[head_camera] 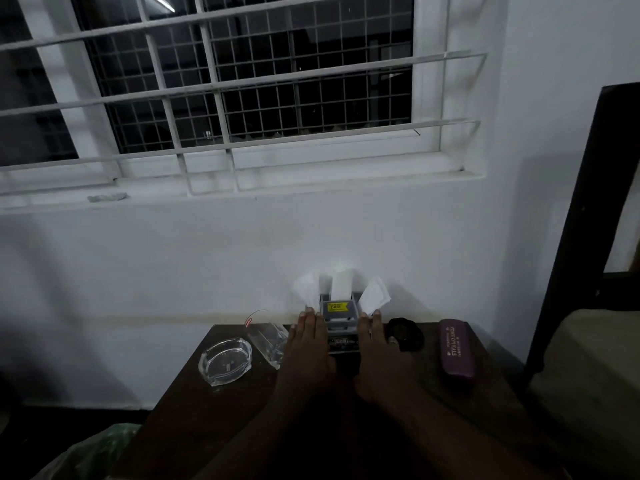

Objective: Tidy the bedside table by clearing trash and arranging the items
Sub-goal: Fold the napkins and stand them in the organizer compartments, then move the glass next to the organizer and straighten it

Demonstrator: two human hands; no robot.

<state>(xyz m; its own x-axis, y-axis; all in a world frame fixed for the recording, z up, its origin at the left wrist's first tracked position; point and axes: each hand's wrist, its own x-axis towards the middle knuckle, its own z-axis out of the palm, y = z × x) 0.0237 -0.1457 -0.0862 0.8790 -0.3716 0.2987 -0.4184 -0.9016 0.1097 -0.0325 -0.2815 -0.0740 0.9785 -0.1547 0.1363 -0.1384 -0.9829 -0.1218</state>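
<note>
A person's two hands press flat against the sides of a small stack of boxes (338, 327) at the back of a dark wooden bedside surface (214, 403), close to the white wall beneath a barred window (242, 88). The left hand (306, 344) lies along the stack's left side and the right hand (375, 348) along its right, the fingers (304, 318) of each held straight and close together, bracing the stack between the palms rather than curling around it. The top box is grey with a yellow label, and three white paper slips (341, 284) fan upward behind it. To the left, a clear drinking glass (268, 341) lies tipped on its side just beside the left hand, and a clear glass ashtray (225, 360) sits near the surface's left edge. To the right, a dark round object (405, 334), too dim to identify, rests near the right hand, and a maroon spectacle case (455, 346) printed with an optician's name lies farther right. A pale plastic bag (93, 452) shows at the lower left, and a dark bed frame (575, 237) stands at the right.
</note>
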